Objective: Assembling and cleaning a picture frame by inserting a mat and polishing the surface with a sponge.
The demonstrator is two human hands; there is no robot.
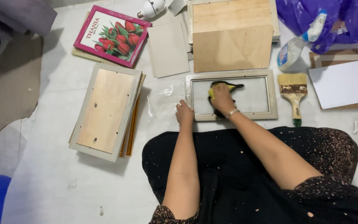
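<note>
Right hand [221,98] pressed flat on yellow-black cloth [224,86] mid-glass of picture frame [231,95], long axis left-right; left hand [184,113], fingers curled, pins frame's lower-left edge.

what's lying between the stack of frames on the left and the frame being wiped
In the head view, a crinkled sheet of clear plastic film lies on the white floor between the stack of pale wooden frames and the pale wooden picture frame.

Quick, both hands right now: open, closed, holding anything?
Left hand: curled shut on the frame at its left edge.
Right hand: closed on a yellow-and-black cloth, pressed to the glass.
</note>
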